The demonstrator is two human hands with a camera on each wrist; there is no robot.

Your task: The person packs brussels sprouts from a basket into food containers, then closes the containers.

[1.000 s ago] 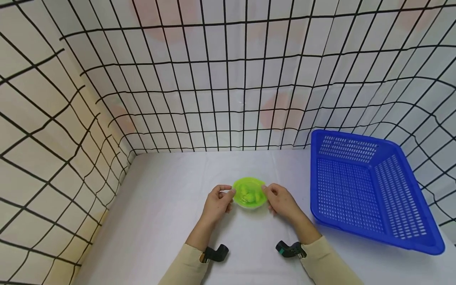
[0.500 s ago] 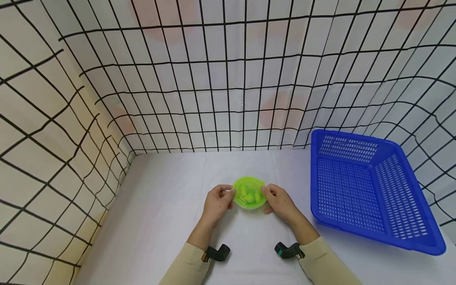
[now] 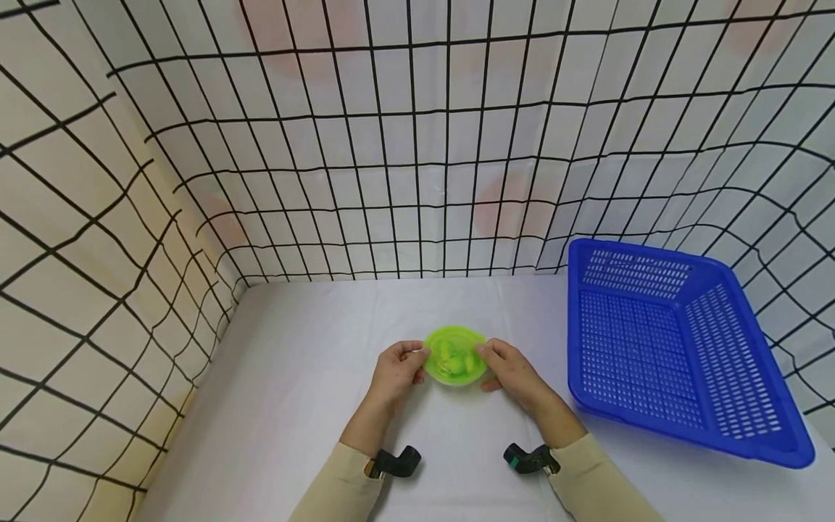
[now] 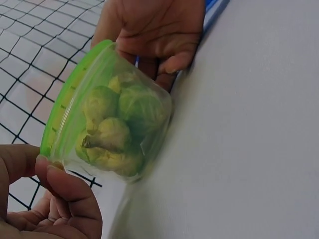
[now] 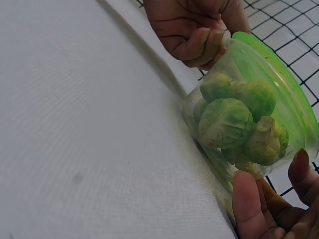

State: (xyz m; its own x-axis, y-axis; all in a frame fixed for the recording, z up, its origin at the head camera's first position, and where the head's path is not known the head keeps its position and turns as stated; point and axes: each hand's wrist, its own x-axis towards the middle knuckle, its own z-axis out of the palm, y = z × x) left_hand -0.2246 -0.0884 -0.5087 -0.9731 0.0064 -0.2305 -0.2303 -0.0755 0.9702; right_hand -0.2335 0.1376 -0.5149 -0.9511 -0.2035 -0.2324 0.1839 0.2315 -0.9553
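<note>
A clear tub (image 4: 159,107) stands on the white tabletop with a bright green lid (image 3: 450,333) on top. Through its side, several Brussels sprouts (image 5: 227,122) show. My left hand (image 3: 396,371) pinches the lid's left edge between thumb and forefinger, its other fingers curled below. At the right edge, my right hand (image 3: 515,368) holds the rim, with the thumb at the lid and a finger against the tub's side in the right wrist view. Both hands also appear across the tub from each other in the wrist views.
A blue perforated plastic basket (image 3: 652,348) stands on the table at the right. Black wire mesh (image 3: 417,185) rises along the back and sides over pale sheeting. Dark wrist cameras (image 3: 399,462) sit at both cuffs of the beige sleeves.
Over the last second the right hand's thumb and fingers have shifted slightly at the lid's edge. The tub, left hand and basket stay almost in place.
</note>
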